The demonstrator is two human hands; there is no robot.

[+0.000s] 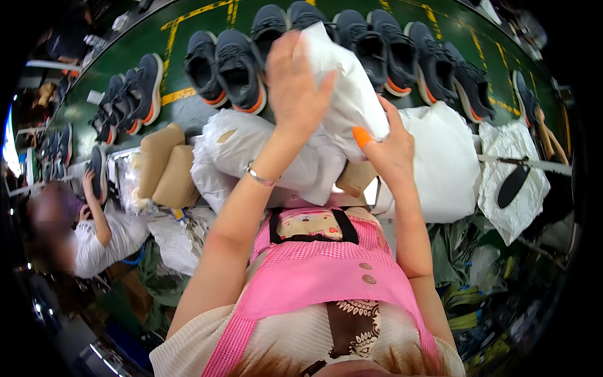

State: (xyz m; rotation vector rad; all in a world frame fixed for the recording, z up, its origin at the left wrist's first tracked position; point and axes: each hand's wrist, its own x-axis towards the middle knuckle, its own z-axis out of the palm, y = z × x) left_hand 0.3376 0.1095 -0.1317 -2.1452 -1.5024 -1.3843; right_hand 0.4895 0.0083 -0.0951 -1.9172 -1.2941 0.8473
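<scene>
A long white paper bundle [345, 81] is held up above the green surface, its lower end in my right hand [392, 147]. An orange cover wraps that hand's thumb, and its fingers close round the bundle's right side. My left hand [295, 91], blurred by motion, is against or just beside the bundle's upper left, with thumb and fingers apart. Dark grey sneakers with orange soles stand beyond both hands, among them a sneaker [237, 69] left of my left hand and a sneaker [433, 63] to the right. Whatever the paper may contain is hidden.
White wrapping sheets [440, 160] lie below my hands, with beige moulded shapes [166, 166] at left. On the right a black insole [514, 186] rests on white paper. One person [94, 232] at left holds a shoe; another person's hand [549, 135] shows far right.
</scene>
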